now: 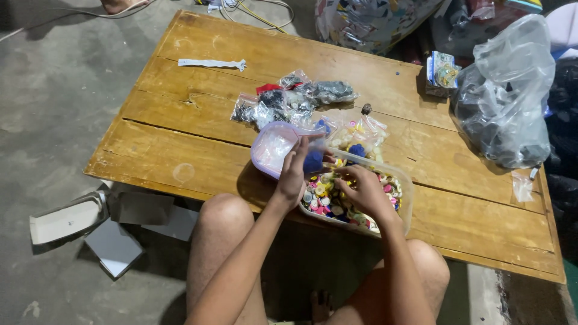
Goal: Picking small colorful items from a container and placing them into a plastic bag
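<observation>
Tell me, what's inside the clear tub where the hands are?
The clear tub holds lots of small round pieces in pink, yellow, white and blue. The right hand digs into them, and the left hand holds blue ones. Whatever lies under the hands and deeper down is hidden.

I see my left hand (293,174) gripping a small bag (278,148) while my right hand (361,191) digs among colourful buttons (328,201) in a clear tub (404,198) on the desk (180,126).

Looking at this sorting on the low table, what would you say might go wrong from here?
1. The tub of small coloured pieces overhangs the table edge above the knees; a nudge from the right hand digging in it might tip it.
2. The left hand holds blue pieces over the tilted lid; some could roll off onto the floor.
3. The small bags lie loose nearby and could be swept aside.
</observation>
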